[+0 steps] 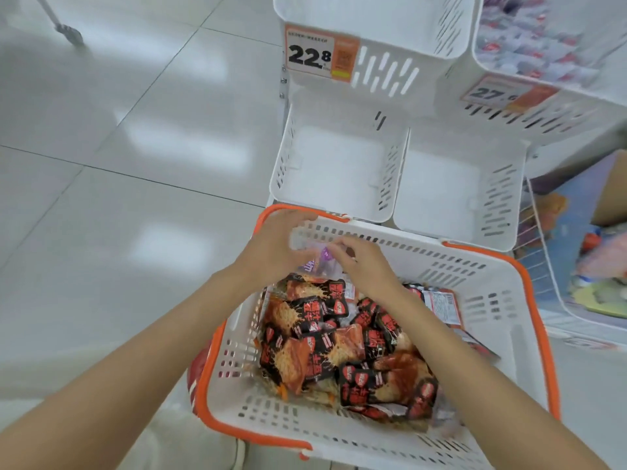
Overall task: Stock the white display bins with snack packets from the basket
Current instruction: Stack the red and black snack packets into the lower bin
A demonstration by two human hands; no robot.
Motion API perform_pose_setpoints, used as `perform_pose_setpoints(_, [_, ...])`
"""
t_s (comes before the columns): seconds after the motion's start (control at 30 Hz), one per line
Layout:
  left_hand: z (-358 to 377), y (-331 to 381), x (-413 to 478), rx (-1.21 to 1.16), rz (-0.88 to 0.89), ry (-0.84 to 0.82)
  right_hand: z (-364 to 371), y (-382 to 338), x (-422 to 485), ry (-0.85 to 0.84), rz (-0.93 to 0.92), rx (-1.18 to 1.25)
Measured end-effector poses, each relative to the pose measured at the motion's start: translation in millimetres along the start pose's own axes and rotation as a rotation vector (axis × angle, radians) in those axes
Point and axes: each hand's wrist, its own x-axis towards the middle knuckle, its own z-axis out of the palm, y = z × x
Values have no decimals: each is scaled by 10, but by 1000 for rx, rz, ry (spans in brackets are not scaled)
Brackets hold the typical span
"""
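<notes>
A white basket with an orange rim [492, 301] sits below me, holding several black-and-red snack packets [342, 347]. Both hands meet over its far left corner. My left hand [276, 244] and my right hand [364, 266] together grip a clear packet with purple print [317, 259], lifted just above the pile. Beyond the basket stand two white display bins, the left bin [339, 164] and the right bin [451, 188], both with bare floors. Another white bin [373, 25] sits on the tier above, with a 22.8 price tag [320, 54] on its front.
A bin at upper right [543, 39] holds pale red-and-white packets above a 27 price tag [505, 93]. To the right is a wire rack [539, 239] with colourful goods and a cardboard box [610, 195]. Glossy tiled floor [118, 164] spreads to the left.
</notes>
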Motion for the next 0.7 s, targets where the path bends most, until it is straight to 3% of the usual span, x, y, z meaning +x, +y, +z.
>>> perform_pose_setpoints(0.07, [113,99,5,2,-15,-180,-265,-167,-141,-10,-16,60])
perform_pose_setpoints(0.13, [172,130,22,-7,-83,-254,-417,-234,-263,-27,-20,104])
perform_pose_setpoints(0.27, [106,86,37,-22,-159,-6,-351,-32,-414,65,139,293])
perform_pose_setpoints(0.4, [-38,61,-20,-306,-276,69,208,255,-440,-134,375,135])
perform_pose_setpoints(0.5, [-58,26,-77,-343,-308,71,705,273,-428,-280,430,-109])
perform_pose_setpoints(0.57, [-91,-7,-110,-381,-317,71,919,250,-419,-293,421,-214])
perform_pose_setpoints(0.7, [-161,-38,-142,-489,-324,53,621,125,-435,-7,446,348])
